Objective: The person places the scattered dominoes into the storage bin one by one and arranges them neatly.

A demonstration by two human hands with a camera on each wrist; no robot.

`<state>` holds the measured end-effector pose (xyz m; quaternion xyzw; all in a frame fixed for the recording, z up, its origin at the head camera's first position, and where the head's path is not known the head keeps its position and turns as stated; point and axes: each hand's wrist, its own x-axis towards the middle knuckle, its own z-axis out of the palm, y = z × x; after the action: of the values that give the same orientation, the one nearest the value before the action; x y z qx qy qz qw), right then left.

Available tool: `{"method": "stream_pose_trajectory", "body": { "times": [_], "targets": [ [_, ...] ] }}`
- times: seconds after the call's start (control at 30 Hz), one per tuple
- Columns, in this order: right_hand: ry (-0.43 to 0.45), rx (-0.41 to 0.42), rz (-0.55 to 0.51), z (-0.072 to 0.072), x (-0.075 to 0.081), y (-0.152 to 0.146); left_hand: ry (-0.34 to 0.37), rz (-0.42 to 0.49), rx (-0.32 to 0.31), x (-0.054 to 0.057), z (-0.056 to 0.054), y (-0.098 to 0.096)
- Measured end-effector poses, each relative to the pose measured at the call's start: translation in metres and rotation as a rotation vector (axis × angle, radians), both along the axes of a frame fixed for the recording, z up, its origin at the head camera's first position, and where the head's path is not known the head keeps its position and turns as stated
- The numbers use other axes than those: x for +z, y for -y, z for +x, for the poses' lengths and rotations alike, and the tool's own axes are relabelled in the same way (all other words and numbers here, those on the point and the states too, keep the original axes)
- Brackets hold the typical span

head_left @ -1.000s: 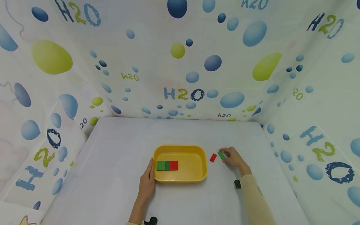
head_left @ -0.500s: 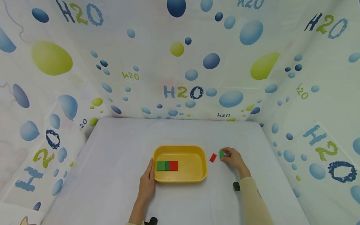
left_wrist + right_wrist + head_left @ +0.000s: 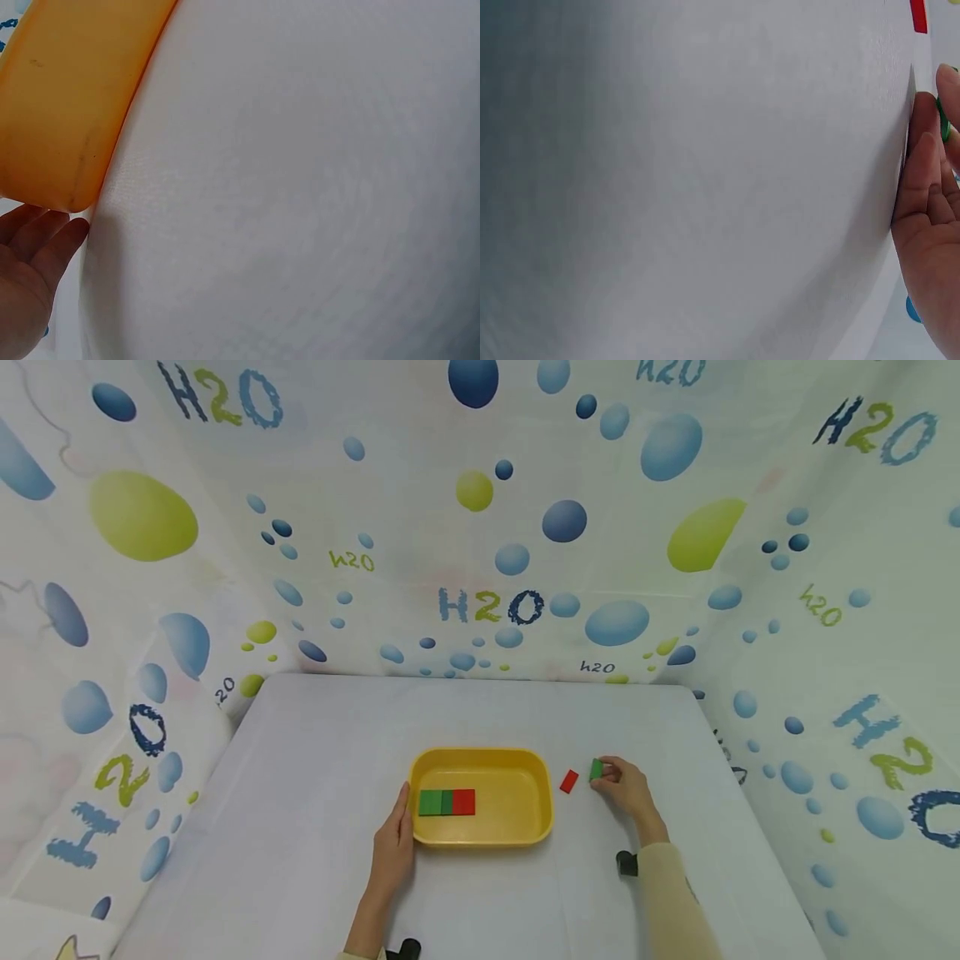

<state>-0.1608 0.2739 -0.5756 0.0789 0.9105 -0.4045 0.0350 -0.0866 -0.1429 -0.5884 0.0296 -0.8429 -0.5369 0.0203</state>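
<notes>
A yellow tray (image 3: 515, 800) lies on the white table. Inside, toward its left end, sit flat tiles in a row: green (image 3: 430, 802), a narrower dark green strip (image 3: 447, 802), then red (image 3: 464, 802). My left hand (image 3: 393, 847) rests along the tray's left side; in the left wrist view its straight fingers (image 3: 60, 247) touch the tray wall (image 3: 75, 105). To the right of the tray, my right hand (image 3: 626, 789) pinches a green tile (image 3: 596, 769) between thumb and fingers, close over the table. A loose red tile (image 3: 569, 782) lies between that hand and the tray.
The white tablecloth (image 3: 330, 752) spreads around the tray. Printed curtains (image 3: 487, 552) with blue and green drops hang behind and at both sides. A dark wrist device (image 3: 628, 863) sits at the right wrist, and another (image 3: 405, 950) at the left.
My right hand has shifted slightly right and turned the green tile from a slant to nearly upright in the head view. The left hand, tray and red tile have stayed put.
</notes>
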Motion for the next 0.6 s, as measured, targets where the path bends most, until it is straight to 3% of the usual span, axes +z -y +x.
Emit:
{"method": "stream_pose_trajectory", "body": {
  "times": [0.6],
  "targets": [
    [-0.003,-0.113,-0.028,0.0084,-0.0004,0.0065,-0.001,-0.007,0.001,0.0025,-0.0009,-0.0012]
  ]
}}
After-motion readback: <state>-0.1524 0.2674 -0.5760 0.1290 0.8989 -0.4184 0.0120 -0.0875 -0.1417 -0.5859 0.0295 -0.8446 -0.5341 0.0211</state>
